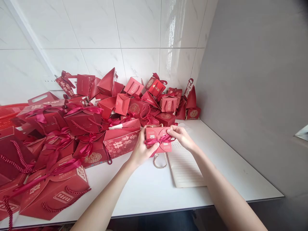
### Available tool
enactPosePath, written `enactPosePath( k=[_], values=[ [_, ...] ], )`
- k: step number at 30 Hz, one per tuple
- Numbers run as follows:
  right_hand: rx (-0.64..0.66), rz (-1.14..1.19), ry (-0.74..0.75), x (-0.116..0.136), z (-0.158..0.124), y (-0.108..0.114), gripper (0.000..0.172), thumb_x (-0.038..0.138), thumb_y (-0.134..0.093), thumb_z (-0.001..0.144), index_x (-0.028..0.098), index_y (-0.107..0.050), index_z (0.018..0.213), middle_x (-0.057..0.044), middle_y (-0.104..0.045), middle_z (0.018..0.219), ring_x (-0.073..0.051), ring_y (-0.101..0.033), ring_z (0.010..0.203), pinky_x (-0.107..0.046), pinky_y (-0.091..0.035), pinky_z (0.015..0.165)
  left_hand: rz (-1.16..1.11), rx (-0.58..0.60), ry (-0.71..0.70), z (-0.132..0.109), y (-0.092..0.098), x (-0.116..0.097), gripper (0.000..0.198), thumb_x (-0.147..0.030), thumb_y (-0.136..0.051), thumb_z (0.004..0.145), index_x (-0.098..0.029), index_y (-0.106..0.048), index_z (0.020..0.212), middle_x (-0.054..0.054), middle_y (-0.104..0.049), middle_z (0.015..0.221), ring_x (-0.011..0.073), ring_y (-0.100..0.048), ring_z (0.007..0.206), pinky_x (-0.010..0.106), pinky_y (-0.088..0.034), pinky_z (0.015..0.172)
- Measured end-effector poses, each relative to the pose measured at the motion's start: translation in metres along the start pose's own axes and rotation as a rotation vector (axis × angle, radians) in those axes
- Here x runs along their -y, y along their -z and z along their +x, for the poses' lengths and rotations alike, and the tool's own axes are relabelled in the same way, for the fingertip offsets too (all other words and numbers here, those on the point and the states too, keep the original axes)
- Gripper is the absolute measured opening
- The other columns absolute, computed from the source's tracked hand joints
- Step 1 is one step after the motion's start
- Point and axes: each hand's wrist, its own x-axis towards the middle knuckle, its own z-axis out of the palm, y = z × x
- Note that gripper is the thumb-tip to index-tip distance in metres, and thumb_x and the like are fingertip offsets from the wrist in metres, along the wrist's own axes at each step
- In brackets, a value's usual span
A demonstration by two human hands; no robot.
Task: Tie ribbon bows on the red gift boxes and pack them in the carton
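A small red gift box with pale printed characters is held up over the white table. Round its middle runs a dark pink ribbon tied in a bow. My left hand grips the box's left side, its thumb lying on the front by the bow. At the upper right, my right hand pinches the box's edge near the ribbon's end; whether it holds the ribbon itself I cannot tell. A gold cord handle hangs beneath the box, and another loops over its top.
Many red gift boxes are heaped across the left and back of the table. A lined notebook lies under my right hand. White tiles stand behind, a grey panel at the right. An orange-red basket is at far left.
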Motion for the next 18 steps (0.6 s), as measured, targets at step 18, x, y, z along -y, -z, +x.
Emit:
enactPosePath(
  k=[18],
  values=[
    [0.213,0.162,-0.144,-0.004,-0.001,0.022,0.027,0.033,-0.068,0.071,0.016,-0.05,0.06,0.004,-0.045,0.06,-0.009,-0.038,0.057,-0.025,-0.027,0.057,0.227,0.229,-0.081,0.001,0.013,0.014,0.072,-0.043,-0.056,0.079,-0.02,-0.02,0.137,0.014,-0.026,0.141,0.0299,-0.023,0.135,0.045,-0.026,0.109]
  ],
)
